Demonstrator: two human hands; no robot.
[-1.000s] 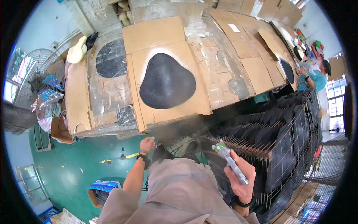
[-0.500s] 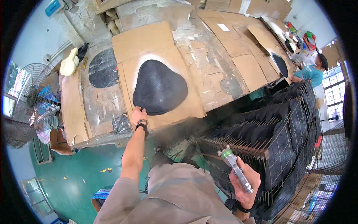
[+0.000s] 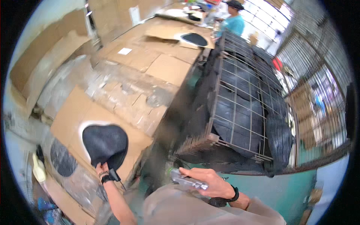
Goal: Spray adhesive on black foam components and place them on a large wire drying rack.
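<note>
Swinging toward the wire rack [image 3: 213, 138], the person is pinching the black pad's [image 3: 105, 140] edge on the cardboard [image 3: 71, 116] with the left hand [image 3: 102, 169]; the right hand [image 3: 212, 182] is gripping a spray gun [image 3: 187, 180]. Lifting is seemingly starting, needing a steady pinch.

Workshop; metal tool [image 3: 187, 180], cardboard-covered bench [image 3: 155, 98], loaded wire rack [image 3: 213, 137]

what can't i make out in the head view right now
In the head view:
Underside of the black pad by the left hand: hidden, faces the cardboard.
Front end of the silver tool in the right hand: blurred.
Far co-worker: hands too small.
Left forearm: cut off by the lower edge.
</note>
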